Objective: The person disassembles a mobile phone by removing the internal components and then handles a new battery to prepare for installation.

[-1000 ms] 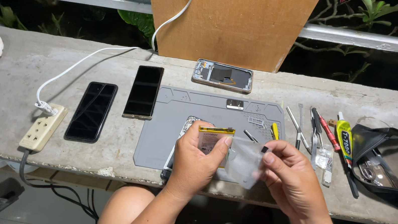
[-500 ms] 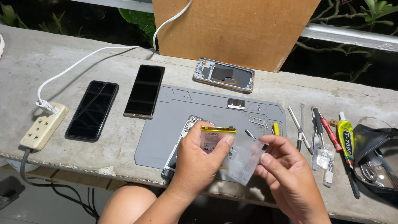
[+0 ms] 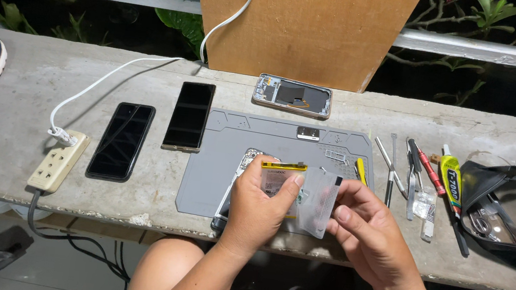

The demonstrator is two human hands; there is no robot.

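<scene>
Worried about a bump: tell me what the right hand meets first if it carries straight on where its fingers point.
Probably the clear plastic film its fingers already touch, then the left hand; depth is unclear.

The right hand (image 3: pixel 368 234) has drawn in toward the left hand (image 3: pixel 260 207), so the gap between the two is narrower than a second ago. The clear plastic sleeve (image 3: pixel 320 202) that hung loosely below the right fingers now stands more upright, pinched at its right edge and lying just beside the yellow-edged battery (image 3: pixel 281 177). The battery itself has shifted slightly up and to the right in the left hand's grip, over the grey mat (image 3: pixel 217 159).
</scene>
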